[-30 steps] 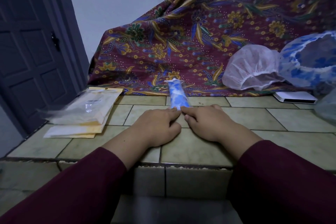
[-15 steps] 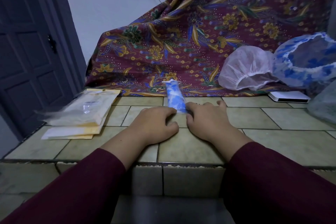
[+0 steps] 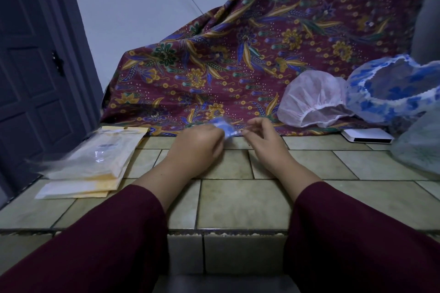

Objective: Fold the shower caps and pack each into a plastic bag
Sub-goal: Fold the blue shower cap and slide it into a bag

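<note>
The folded blue shower cap (image 3: 225, 127), a second ago a long strip lying flat on the tiled table (image 3: 238, 202) with both hands pressing its near end, is now gathered into a short bundle lifted just off the tiles, close to the lower edge of the batik cloth (image 3: 238, 59). The left hand (image 3: 197, 144) has its grip closed around the bundle's left side; the right hand (image 3: 259, 135) is just beside its right edge with fingers loosely curled, and motion blur makes it hard to tell whether those fingertips pinch the cap or merely touch it. The change suggests the lengthwise fold is done and the strip is being doubled over or rolled to a size that will slip into a bag. The stack of plastic bags (image 3: 95, 164) lies untouched to the left of the cloth's lower corner, so packing of this cap has not yet begun. Against the cloth on its right side rest a pink shower cap (image 3: 314, 100) and, touching it further right, an unfolded blue shower cap (image 3: 395, 88), both apparently waiting their turn. A white box (image 3: 366, 136) lies below them at the cloth's hem, and a pale plastic sack (image 3: 419, 147) sits at the frame's right edge
</note>
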